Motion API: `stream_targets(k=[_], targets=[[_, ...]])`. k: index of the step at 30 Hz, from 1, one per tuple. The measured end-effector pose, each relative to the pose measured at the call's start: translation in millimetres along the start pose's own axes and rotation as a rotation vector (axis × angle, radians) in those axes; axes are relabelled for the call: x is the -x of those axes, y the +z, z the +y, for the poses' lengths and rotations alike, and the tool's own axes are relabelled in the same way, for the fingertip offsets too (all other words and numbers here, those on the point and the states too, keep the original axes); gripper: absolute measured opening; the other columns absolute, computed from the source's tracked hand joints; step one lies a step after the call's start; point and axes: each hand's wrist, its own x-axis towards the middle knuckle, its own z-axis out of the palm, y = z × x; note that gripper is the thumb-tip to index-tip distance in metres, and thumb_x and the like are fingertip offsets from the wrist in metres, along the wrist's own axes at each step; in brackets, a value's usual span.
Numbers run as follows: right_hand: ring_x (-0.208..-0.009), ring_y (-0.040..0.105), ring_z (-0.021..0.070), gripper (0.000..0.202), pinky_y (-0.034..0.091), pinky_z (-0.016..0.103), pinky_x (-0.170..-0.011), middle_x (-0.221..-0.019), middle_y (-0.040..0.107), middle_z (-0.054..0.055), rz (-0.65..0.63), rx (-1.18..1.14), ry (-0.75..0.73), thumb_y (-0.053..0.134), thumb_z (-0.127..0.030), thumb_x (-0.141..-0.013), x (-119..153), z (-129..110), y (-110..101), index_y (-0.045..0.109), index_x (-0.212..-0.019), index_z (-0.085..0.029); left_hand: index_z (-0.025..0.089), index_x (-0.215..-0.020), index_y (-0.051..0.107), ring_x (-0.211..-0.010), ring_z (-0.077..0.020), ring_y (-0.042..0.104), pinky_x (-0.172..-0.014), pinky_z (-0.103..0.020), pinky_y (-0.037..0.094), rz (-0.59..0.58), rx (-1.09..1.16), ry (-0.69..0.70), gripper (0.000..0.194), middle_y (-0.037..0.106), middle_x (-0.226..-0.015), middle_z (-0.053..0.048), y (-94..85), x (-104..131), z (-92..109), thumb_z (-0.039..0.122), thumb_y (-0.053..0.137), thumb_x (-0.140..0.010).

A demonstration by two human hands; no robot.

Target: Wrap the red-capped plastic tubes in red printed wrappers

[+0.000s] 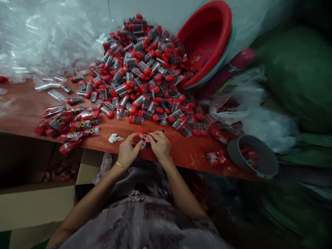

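Between my two hands, close to the table's front edge, is a small red printed plastic wrapper (141, 135). My left hand (127, 149) pinches its left side; a gold bracelet circles that wrist. The fingertips of my right hand (160, 147) are closed on its right side. Whether anything is inside the wrapper, I cannot make out. Just beyond my hands rises a big heap of clear containers with red caps and dark contents (140, 76). A crumpled white tissue (114, 138) lies left of my left hand.
Filled red packets (67, 121) are piled at the left, above an open cardboard box (49, 197) holding more. Clear plastic pieces (52, 41) fill the back left. A red basin (207, 38) leans at the back right; a grey bowl (252, 155) and loose wrappers (215, 157) sit at right.
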Motion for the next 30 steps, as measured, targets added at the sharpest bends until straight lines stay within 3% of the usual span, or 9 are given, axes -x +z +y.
stream_targets(k=[5,8,11,14,19,22,26,30], targets=[[-0.065,0.057,0.0149,0.031,0.043,0.026,-0.063,-0.067,0.063,0.003,0.076,-0.186,0.098,0.042,-0.036,-0.091,-2,-4,3,0.060,-0.072,-0.019,0.016,-0.107,0.063,-0.060,-0.0137,0.058,-0.058,-0.024,0.041,0.153,-0.005,-0.027,0.043,0.066,-0.070,-0.002,-9.6,-6,9,0.047,0.062,-0.076],[-0.057,0.052,0.0132,0.034,0.040,0.024,-0.057,-0.060,0.058,-0.001,0.074,-0.270,0.168,0.040,-0.039,-0.091,-3,-9,7,0.054,-0.067,-0.020,0.016,-0.098,0.067,-0.068,-0.0150,0.060,-0.060,-0.024,0.042,0.083,0.088,-0.020,0.040,0.069,-0.080,-0.004,-6.9,-13,14,0.049,0.060,-0.077],[-0.058,0.053,0.0131,0.035,0.039,0.023,-0.057,-0.060,0.058,-0.001,0.039,-0.301,0.179,0.040,-0.040,-0.091,-3,-12,9,0.055,-0.066,-0.020,0.016,-0.076,0.069,-0.055,-0.0127,0.053,-0.053,-0.024,0.035,-0.014,0.059,-0.019,0.034,0.063,-0.061,0.000,-3.1,-21,17,0.046,0.054,-0.082],[-0.065,0.055,0.0147,0.033,0.041,0.025,-0.064,-0.067,0.060,0.002,0.053,-0.255,0.135,0.041,-0.037,-0.090,-5,-10,7,0.057,-0.067,-0.019,0.018,-0.069,0.069,-0.051,-0.0128,0.051,-0.052,-0.024,0.032,-0.057,-0.086,-0.024,0.031,0.061,-0.054,0.001,-1.6,-30,17,0.043,0.057,-0.081],[-0.063,0.052,0.0142,0.033,0.041,0.025,-0.064,-0.064,0.059,0.001,0.136,-0.269,0.181,0.042,-0.038,-0.088,-16,2,2,0.055,-0.064,-0.020,0.019,-0.075,0.072,-0.071,-0.0196,0.061,-0.065,-0.029,0.040,-0.027,-0.339,0.131,0.029,0.069,-0.074,-0.006,4.9,-45,16,0.045,0.059,-0.081],[-0.055,0.047,0.0128,0.034,0.038,0.024,-0.057,-0.056,0.053,-0.002,0.171,-0.280,0.264,0.040,-0.041,-0.088,-18,6,3,0.050,-0.062,-0.020,0.018,-0.096,0.070,-0.088,-0.0248,0.061,-0.077,-0.034,0.042,0.033,-0.422,0.255,0.032,0.069,-0.098,-0.012,12.2,-50,18,0.042,0.054,-0.084],[-0.053,0.042,0.0123,0.034,0.035,0.025,-0.055,-0.055,0.049,-0.002,0.231,-0.232,0.256,0.038,-0.041,-0.089,-15,7,1,0.045,-0.061,-0.022,0.016,-0.120,0.060,-0.107,-0.0319,0.055,-0.090,-0.044,0.036,0.182,-0.445,0.330,0.043,0.049,-0.138,-0.018,13.6,-47,24,0.041,0.051,-0.086],[-0.052,0.041,0.0113,0.038,0.034,0.024,-0.053,-0.053,0.046,-0.003,0.301,-0.287,0.299,0.040,-0.044,-0.088,-13,4,-2,0.043,-0.058,-0.021,0.017,-0.120,0.059,-0.110,-0.0320,0.053,-0.093,-0.045,0.033,0.281,-0.388,0.358,0.045,0.047,-0.140,-0.017,5.3,-33,28,0.044,0.047,-0.087]])
